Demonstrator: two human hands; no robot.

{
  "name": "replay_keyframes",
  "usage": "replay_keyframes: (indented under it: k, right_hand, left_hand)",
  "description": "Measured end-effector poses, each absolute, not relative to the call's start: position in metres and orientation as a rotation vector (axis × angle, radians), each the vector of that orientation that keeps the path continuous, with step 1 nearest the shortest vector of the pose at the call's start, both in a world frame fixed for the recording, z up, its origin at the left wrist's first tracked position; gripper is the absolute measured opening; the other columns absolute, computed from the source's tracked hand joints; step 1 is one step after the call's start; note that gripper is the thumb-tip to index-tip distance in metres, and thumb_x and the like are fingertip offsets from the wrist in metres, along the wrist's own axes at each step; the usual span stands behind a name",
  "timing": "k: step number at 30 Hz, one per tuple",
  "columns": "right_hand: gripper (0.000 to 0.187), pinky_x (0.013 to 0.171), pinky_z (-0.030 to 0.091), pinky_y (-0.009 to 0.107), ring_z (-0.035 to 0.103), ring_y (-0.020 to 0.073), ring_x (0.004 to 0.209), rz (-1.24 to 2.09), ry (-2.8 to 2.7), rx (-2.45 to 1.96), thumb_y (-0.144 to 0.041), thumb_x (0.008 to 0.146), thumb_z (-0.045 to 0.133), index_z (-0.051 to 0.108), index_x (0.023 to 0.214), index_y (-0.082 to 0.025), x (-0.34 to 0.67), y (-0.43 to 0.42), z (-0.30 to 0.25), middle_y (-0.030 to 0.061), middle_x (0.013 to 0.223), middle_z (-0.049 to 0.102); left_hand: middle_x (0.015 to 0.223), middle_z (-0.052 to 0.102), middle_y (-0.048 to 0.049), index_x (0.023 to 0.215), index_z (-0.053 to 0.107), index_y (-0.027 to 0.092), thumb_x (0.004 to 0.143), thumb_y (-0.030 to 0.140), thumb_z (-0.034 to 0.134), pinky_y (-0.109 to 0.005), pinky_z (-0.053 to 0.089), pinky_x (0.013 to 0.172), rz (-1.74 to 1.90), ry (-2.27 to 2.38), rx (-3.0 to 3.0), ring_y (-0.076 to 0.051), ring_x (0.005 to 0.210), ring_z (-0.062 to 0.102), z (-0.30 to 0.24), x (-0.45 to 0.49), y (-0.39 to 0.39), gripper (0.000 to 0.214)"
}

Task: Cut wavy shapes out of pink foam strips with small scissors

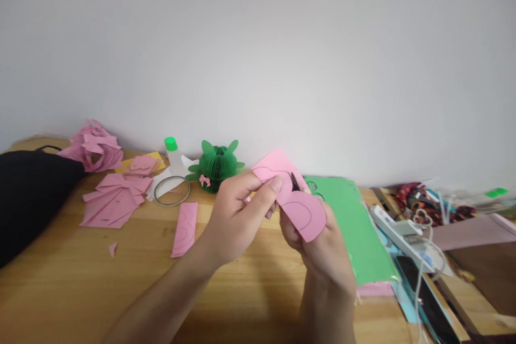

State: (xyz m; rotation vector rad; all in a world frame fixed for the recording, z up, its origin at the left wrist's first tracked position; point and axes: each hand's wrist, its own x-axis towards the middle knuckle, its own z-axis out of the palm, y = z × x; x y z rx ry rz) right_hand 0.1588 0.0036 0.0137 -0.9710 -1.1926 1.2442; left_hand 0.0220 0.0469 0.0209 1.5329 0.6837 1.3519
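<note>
The pink paper (303, 208), between four and five o'clock from the view's centre, is pinched at its nine o'clock side by the left hand (237, 215), while the right hand (328, 250), partly hidden at five o'clock, seems closed on dark-bladed scissors (295, 183), which could leave the drawn line (276, 171) if the paper flexes.

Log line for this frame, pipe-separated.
left hand: pinching pink paper with drawn curves | right hand: behind paper, grip hidden | dark blade: at paper's cut edge | green pleated figure: on table
</note>
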Motion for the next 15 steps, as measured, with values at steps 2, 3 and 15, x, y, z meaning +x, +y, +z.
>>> replay_keyframes:
  k: [2,3,15]
  right_hand:
    - [0.042,0.037,0.016,0.021,0.019,0.0064,0.042,1.251,-1.188,-0.965,-0.024,0.095,0.05,0.041,0.054,-0.019,0.1589,0.0036,0.0125,-0.0069,0.048,0.031]
    - [0.043,0.037,0.016,0.021,0.018,0.0062,0.042,1.257,-1.182,-0.964,-0.027,0.096,0.049,0.041,0.055,-0.019,0.1588,0.0037,0.0119,-0.0069,0.048,0.031]
    - [0.048,0.034,0.018,0.023,0.023,0.0076,0.039,1.225,-1.128,-1.02,-0.052,0.094,0.051,0.047,0.059,-0.021,0.157,0.0054,0.0097,-0.0058,0.048,0.036]
  left_hand:
    - [0.053,0.051,0.0046,0.059,0.053,0.017,0.091,0.02,0.051,-0.02,0.041,0.055,1.349,0.672,1.51,-0.007,0.053,0.049,0.0216,0.0223,0.047,0.032]
    - [0.054,0.05,0.0047,0.061,0.054,0.017,0.091,0.02,0.051,-0.019,0.041,0.054,1.346,0.662,1.499,-0.007,0.053,0.049,0.0221,0.0224,0.0471,0.031]
    - [0.054,0.048,0.0044,0.059,0.049,0.017,0.094,0.02,0.05,-0.021,0.038,0.051,1.327,0.655,1.566,-0.007,0.052,0.045,0.0204,0.02,0.048,0.035]
